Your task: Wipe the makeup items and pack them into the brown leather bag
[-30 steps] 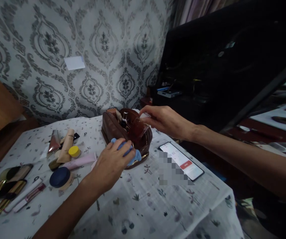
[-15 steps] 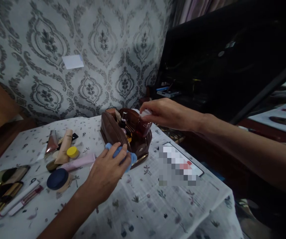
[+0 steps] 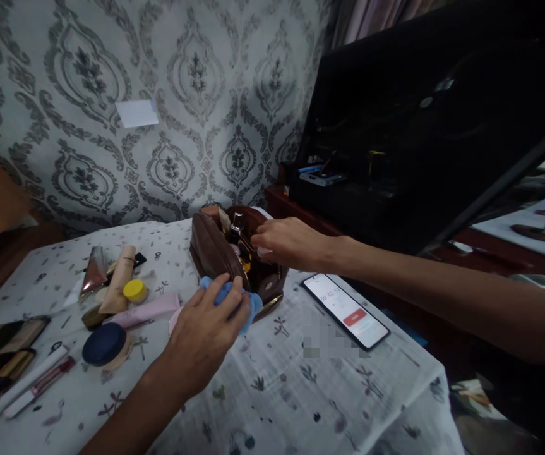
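A brown zip cosmetic bag [image 3: 215, 246] stands gaping on the cloth-covered table, with a dark bottle [image 3: 237, 224] with a silver top and other small items inside. My left hand [image 3: 210, 322] is closed on a crumpled blue cloth [image 3: 251, 309] at the bag's front rim. Inside the bag's right part, my right hand [image 3: 291, 243] has its fingers pinched round the pale, clear cap [image 3: 263, 254] of a perfume bottle. The bottle's body is hidden by the bag and my hand.
Cosmetics lie on the left: a pink tube [image 3: 146, 309], a beige tube [image 3: 118, 278], a yellow-lidded jar [image 3: 135, 291], a navy-lidded jar [image 3: 104, 344] and gold-trimmed tubes [image 3: 14, 370]. A phone [image 3: 345, 309] lies right of the bag. A large black screen [image 3: 419, 126] stands behind.
My right hand lifted slightly with the reddish perfume bottle, then moved down and left into the bag. My left hand stays at the front rim with the blue cloth.
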The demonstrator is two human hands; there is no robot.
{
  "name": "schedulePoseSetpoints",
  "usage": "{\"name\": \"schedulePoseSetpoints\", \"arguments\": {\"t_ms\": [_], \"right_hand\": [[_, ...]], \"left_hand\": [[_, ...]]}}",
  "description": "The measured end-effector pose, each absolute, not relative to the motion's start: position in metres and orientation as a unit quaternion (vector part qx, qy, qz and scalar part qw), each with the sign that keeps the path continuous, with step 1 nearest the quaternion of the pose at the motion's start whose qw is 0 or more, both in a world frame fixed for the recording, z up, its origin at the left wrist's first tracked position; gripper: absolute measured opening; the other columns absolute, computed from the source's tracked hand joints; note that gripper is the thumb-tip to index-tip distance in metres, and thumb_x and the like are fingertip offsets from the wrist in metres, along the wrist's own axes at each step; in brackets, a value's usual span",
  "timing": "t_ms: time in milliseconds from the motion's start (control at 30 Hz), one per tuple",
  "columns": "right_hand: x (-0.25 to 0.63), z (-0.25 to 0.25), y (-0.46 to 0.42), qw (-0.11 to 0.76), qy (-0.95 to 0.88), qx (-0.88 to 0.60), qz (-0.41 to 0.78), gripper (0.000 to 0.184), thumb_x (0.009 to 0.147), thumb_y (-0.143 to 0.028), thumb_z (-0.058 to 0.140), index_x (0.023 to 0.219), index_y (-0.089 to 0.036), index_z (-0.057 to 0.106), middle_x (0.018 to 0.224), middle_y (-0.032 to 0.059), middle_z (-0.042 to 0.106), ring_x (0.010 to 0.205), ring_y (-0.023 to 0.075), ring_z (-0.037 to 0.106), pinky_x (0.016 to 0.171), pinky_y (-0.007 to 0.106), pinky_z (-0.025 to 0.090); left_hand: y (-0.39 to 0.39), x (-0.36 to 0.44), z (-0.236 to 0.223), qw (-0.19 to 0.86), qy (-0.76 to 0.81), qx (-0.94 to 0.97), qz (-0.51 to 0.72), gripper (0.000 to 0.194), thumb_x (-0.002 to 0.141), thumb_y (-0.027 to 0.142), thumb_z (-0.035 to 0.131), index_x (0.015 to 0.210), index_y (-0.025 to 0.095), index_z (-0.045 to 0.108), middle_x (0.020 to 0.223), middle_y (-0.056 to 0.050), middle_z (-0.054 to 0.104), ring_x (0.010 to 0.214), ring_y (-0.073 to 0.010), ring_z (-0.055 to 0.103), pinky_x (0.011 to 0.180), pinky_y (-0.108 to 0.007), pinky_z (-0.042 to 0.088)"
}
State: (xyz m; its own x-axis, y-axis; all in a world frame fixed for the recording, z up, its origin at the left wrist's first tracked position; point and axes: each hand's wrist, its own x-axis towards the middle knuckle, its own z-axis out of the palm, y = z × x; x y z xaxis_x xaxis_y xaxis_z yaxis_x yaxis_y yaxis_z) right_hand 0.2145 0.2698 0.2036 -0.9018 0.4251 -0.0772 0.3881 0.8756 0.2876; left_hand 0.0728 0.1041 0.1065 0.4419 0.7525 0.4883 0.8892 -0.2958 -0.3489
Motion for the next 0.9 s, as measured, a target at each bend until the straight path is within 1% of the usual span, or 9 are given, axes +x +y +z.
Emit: {"name": "schedulePoseSetpoints", "arguments": {"t_ms": [133,267,467,567,667,767,900], "right_hand": [[0.206,0.195,0.276,0.072,0.968,0.174,0.168,0.019,0.092,-0.021,0.057,0.100,-0.012,0.072,0.100,0.0139,0.073,0.100,0.0262,0.062,0.076,0.032,0.041],[0.200,0.189,0.282,0.079,0.968,0.160,0.178,0.021,0.092,-0.022,0.058,0.103,-0.012,0.073,0.099,0.0140,0.074,0.102,0.0260,0.059,0.082,0.034,0.038],[0.198,0.187,0.292,0.084,0.970,0.140,0.179,0.018,0.091,-0.024,0.059,0.098,-0.016,0.074,0.098,0.0127,0.073,0.099,0.0248,0.059,0.079,0.033,0.036],[0.200,0.187,0.300,0.091,0.973,0.130,0.168,0.020,0.088,-0.023,0.061,0.103,-0.019,0.074,0.101,0.0109,0.073,0.100,0.0245,0.061,0.078,0.033,0.037],[0.204,0.186,0.305,0.089,0.975,0.127,0.162,0.022,0.083,-0.021,0.066,0.103,-0.020,0.075,0.098,0.0095,0.074,0.096,0.0242,0.063,0.075,0.032,0.037],[0.206,0.186,0.306,0.077,0.975,0.130,0.160,0.018,0.082,-0.020,0.068,0.098,-0.019,0.076,0.092,0.0090,0.074,0.089,0.0231,0.064,0.072,0.031,0.037],[0.205,0.187,0.303,0.093,0.972,0.146,0.160,0.013,0.083,-0.020,0.065,0.090,-0.017,0.076,0.086,0.0093,0.074,0.086,0.0228,0.064,0.071,0.031,0.036]], "left_hand": [[0.104,0.074,0.106,0.298,-0.517,-0.792,-0.131,0.034,0.088,0.003,0.045,0.116,0.012,0.062,0.128,-0.015,0.065,0.118,-0.0340,0.059,0.079,-0.042,0.056],[0.105,0.075,0.106,0.312,-0.512,-0.786,-0.150,0.033,0.089,0.002,0.042,0.113,0.010,0.063,0.126,-0.015,0.067,0.114,-0.0348,0.062,0.074,-0.042,0.058],[0.106,0.074,0.105,0.313,-0.505,-0.789,-0.154,0.035,0.088,0.000,0.041,0.113,0.010,0.063,0.124,-0.015,0.068,0.113,-0.0352,0.063,0.074,-0.043,0.059],[0.106,0.074,0.105,0.310,-0.506,-0.792,-0.145,0.035,0.088,0.001,0.041,0.113,0.010,0.063,0.124,-0.014,0.068,0.113,-0.0342,0.063,0.074,-0.041,0.059],[0.105,0.074,0.105,0.302,-0.514,-0.792,-0.134,0.036,0.089,0.002,0.041,0.117,0.012,0.062,0.127,-0.014,0.066,0.116,-0.0335,0.061,0.077,-0.042,0.059],[0.105,0.073,0.104,0.304,-0.514,-0.792,-0.129,0.035,0.091,0.004,0.041,0.117,0.012,0.063,0.128,-0.014,0.066,0.117,-0.0336,0.061,0.076,-0.041,0.058],[0.106,0.072,0.103,0.313,-0.509,-0.790,-0.134,0.033,0.094,0.009,0.039,0.115,0.013,0.064,0.126,-0.011,0.067,0.115,-0.0318,0.062,0.073,-0.038,0.058]]}}
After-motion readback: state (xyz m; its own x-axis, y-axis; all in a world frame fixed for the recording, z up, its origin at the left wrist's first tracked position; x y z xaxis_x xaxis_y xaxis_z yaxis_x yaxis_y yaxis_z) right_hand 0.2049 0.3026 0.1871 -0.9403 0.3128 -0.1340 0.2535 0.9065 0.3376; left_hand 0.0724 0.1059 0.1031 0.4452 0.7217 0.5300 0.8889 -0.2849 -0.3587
